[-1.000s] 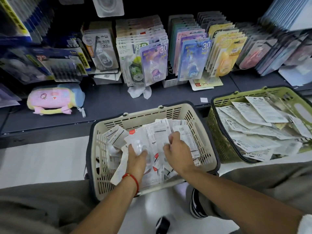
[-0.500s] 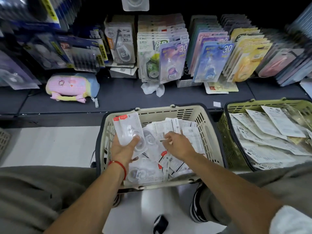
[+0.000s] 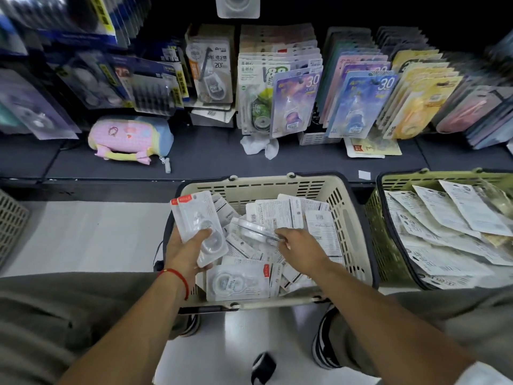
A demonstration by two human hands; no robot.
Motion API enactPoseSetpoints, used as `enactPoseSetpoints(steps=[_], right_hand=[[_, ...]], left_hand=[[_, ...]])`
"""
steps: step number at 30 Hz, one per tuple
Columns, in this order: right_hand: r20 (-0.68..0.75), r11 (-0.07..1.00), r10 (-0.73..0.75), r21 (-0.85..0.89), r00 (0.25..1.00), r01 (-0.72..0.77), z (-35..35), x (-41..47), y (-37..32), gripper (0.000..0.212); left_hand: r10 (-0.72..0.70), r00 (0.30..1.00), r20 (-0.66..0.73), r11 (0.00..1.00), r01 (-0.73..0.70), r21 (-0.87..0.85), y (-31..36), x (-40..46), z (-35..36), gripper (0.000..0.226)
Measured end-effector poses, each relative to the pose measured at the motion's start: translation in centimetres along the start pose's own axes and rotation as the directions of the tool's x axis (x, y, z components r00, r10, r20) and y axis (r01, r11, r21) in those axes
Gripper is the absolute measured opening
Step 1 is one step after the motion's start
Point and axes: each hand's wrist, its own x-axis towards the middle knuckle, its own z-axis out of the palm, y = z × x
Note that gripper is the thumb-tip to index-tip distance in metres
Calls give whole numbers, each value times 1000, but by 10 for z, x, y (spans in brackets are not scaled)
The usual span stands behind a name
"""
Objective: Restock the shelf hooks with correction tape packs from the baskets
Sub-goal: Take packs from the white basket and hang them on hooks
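A beige basket [image 3: 352, 218] on the floor in front of me is full of white correction tape packs [image 3: 280, 212]. My left hand [image 3: 184, 250] grips a small stack of packs [image 3: 198, 220] with red top labels, raised over the basket's left side. My right hand [image 3: 301, 243] reaches into the basket's middle and pinches the edge of one clear-fronted pack [image 3: 255, 227] lying on the pile. Another pack [image 3: 238, 282] lies face up at the basket's near edge. Rows of hanging tape packs [image 3: 297, 101] fill the shelf hooks behind.
A green basket [image 3: 374, 226] holding more white packs stands to the right, touching the beige one. A pink and blue pouch [image 3: 127, 137] lies on the dark shelf ledge [image 3: 208, 162]. A grey crate edge [image 3: 11, 223] shows at far left. White floor lies left of the basket.
My left hand lifted a stack of packs out of the pile and holds it up at the basket's left. My right hand shifted to another pack in the middle.
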Motion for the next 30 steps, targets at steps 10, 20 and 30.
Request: enactPoseSetpoints(steps=[10,20,30], right_hand=[[-127,806,127,591,984,-28,-70,0,7,11],[-230,834,175,551,957,-20,-95,5,-44,14],[-24,468,411,863,911,-188,-52,14,-70,23]], left_hand=[[106,994,31,992,-108,67,16,-1,18,42],[206,919,335,930,-290,227,16,-30,46,42],[170,872,459,877,-346,333,5,-42,53,88]])
